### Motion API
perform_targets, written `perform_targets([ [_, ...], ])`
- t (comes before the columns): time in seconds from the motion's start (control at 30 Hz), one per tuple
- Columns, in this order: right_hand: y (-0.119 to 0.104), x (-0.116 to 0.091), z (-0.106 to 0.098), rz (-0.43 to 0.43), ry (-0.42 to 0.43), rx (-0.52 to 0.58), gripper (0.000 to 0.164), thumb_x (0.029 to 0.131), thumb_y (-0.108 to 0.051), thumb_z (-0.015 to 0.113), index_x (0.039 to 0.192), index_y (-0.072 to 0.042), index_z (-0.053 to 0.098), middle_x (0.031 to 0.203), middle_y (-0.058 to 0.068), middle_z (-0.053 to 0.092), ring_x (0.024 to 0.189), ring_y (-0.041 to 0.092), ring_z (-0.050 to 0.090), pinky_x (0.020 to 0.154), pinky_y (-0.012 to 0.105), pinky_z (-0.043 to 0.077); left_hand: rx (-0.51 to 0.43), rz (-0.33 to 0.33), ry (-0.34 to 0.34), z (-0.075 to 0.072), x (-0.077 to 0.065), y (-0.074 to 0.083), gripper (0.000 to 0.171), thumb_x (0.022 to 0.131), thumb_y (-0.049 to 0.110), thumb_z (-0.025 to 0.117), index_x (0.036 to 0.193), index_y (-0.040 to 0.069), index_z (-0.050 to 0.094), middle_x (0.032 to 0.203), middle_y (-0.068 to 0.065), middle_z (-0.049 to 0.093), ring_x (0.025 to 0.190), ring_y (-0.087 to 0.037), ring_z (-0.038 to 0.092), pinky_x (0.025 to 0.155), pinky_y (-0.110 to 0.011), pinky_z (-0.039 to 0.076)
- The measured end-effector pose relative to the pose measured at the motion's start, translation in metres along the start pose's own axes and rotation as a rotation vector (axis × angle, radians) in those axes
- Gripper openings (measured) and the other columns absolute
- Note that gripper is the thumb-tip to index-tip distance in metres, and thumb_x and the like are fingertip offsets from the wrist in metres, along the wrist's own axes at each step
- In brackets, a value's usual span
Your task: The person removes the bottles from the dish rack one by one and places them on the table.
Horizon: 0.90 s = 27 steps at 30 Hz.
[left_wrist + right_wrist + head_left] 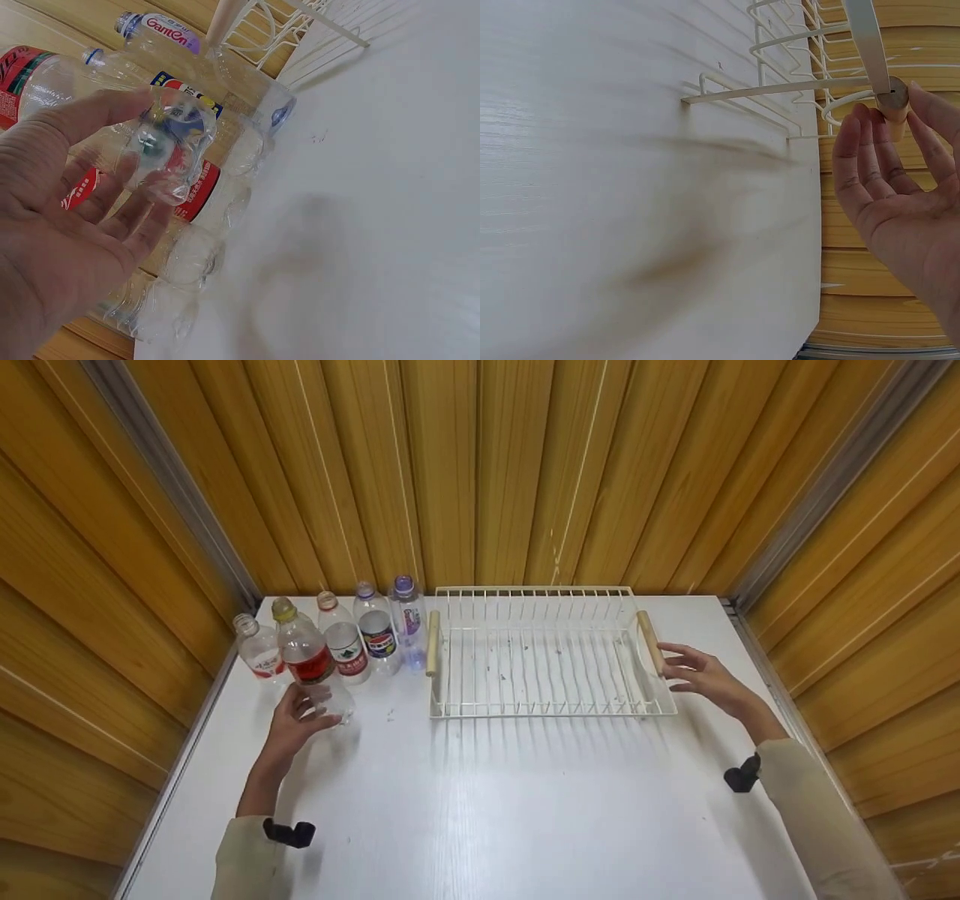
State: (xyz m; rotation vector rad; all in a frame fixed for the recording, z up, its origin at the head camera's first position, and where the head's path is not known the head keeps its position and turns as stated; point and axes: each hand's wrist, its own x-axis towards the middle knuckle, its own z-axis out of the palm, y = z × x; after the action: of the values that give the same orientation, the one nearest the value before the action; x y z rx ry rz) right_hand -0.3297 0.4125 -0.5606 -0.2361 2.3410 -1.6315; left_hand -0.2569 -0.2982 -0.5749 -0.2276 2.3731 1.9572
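Observation:
My left hand (294, 721) grips the lower part of a clear plastic bottle (310, 664) with a red label and a yellowish neck. The bottle leans, its base toward me; the left wrist view shows that clear base (180, 142) between thumb and fingers, in front of the other bottles. On the right, my right hand (709, 684) holds the wooden handle (651, 643) of a white wire dish rack (551, 714). In the right wrist view, thumb and fingers lie on opposite sides of the handle's end (893, 97). Part of that handle is hidden by the fingers.
Several clear bottles stand at the back left: one red-and-white labelled (266, 664), one with a green-and-red label (347, 649), one Pepsi-style (379, 631), one purple-labelled (409, 622) beside the rack's left handle (433, 643). Wood-patterned walls (510, 472) enclose the white table (487, 810).

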Motion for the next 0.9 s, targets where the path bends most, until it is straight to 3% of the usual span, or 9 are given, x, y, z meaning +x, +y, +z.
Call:
perform_targets([
  [0.17,0.0,-0.002,-0.001,0.007,0.004,-0.01,0.066,0.103,-0.026,0.063,0.16,-0.011,0.032,0.137,0.008,0.052,0.112,0.007,0.065,0.091,0.025,0.057,0.021,-0.014,0.04,-0.01,-0.001,-0.006,0.091,0.088,0.007,0.079,0.16,0.015,0.023,0.161,-0.015,0.037,0.15,-0.032,0.035,0.125,-0.046,0.031],
  [0.5,0.001,-0.004,0.001,-0.001,-0.007,0.009,0.063,0.105,-0.023,0.059,0.16,-0.012,0.031,0.135,0.005,0.053,0.112,0.007,0.064,0.091,0.025,0.057,0.052,-0.045,0.128,-0.039,-0.015,-0.024,0.096,0.087,0.013,0.082,0.161,0.013,0.021,0.162,-0.015,0.038,0.149,-0.03,0.038,0.123,-0.039,0.035],
  [0.6,0.001,-0.005,0.001,0.01,-0.01,0.006,0.063,0.105,-0.024,0.058,0.161,-0.013,0.03,0.138,0.005,0.052,0.115,0.009,0.063,0.094,0.028,0.057,0.049,-0.057,0.155,-0.049,-0.02,-0.029,0.096,0.086,0.012,0.082,0.161,0.011,0.022,0.163,-0.016,0.038,0.15,-0.03,0.037,0.11,-0.021,0.045],
  [0.7,0.002,-0.004,0.001,0.02,-0.019,0.008,0.064,0.105,-0.025,0.058,0.161,-0.014,0.029,0.14,0.006,0.051,0.117,0.01,0.063,0.1,0.036,0.056,0.053,-0.063,0.199,-0.059,-0.025,-0.034,0.094,0.086,0.009,0.082,0.161,0.011,0.024,0.163,-0.016,0.038,0.15,-0.03,0.037,0.095,-0.007,0.047],
  [0.83,0.003,-0.003,0.001,0.028,-0.023,0.011,0.063,0.106,-0.026,0.057,0.161,-0.016,0.028,0.143,0.007,0.051,0.115,0.009,0.063,0.105,0.045,0.054,0.065,-0.073,0.259,-0.07,-0.028,-0.04,0.097,0.086,0.01,0.082,0.162,0.012,0.023,0.165,-0.015,0.036,0.153,-0.031,0.034,0.108,-0.02,0.047],
  [0.9,0.003,-0.003,0.0,0.031,-0.021,0.007,0.063,0.106,-0.026,0.057,0.162,-0.017,0.028,0.145,0.01,0.049,0.115,0.01,0.063,0.104,0.045,0.054,0.064,-0.079,0.283,-0.074,-0.028,-0.043,0.097,0.086,0.009,0.082,0.163,0.013,0.022,0.165,-0.014,0.036,0.153,-0.031,0.034,0.109,-0.02,0.046],
])
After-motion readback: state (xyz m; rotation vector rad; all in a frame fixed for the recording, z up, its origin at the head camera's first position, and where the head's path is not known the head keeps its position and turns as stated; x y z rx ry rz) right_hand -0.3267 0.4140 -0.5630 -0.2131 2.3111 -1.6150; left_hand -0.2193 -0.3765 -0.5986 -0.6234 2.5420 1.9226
